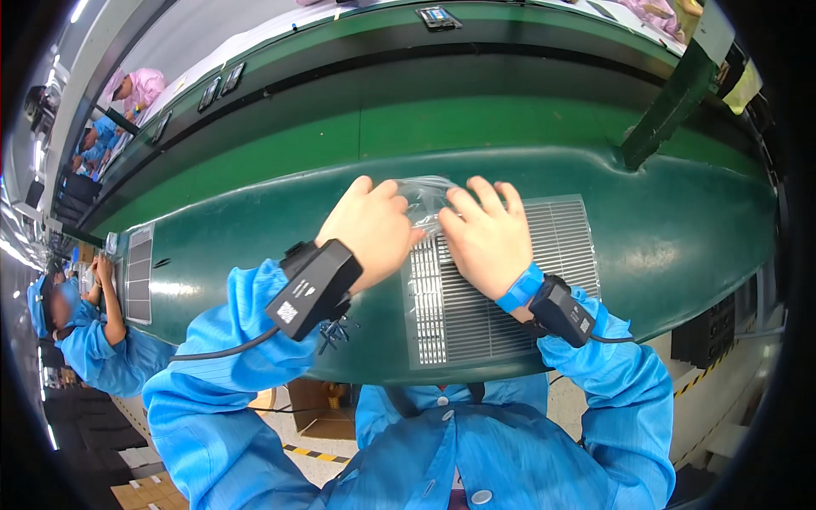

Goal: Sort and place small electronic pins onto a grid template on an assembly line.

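Note:
My left hand (pixel 374 228) is closed, fingers curled, on the left side of a crumpled clear plastic bag (pixel 425 197). Across from it, my right hand (pixel 489 242) bends its fingers onto the bag's right edge; its thumb tip is hidden. What the bag contains, if anything, cannot be made out. Under my right hand lies a flat sheet with rows of narrow dark strips (pixel 557 246), its left part showing bright silvery bars (pixel 429 319). A clear film borders this sheet. Small dark, thin pieces (pixel 337 333) lie in a cluster by my left forearm.
The green-covered table (pixel 671 246) curves around the work. A green post (pixel 671 110) rises at its far right. Beyond runs a raised bench with several small devices (pixel 438 17). At left, a co-worker in blue (pixel 106 340) sits by another gridded sheet (pixel 138 276). An open cardboard box (pixel 319 416) stands below.

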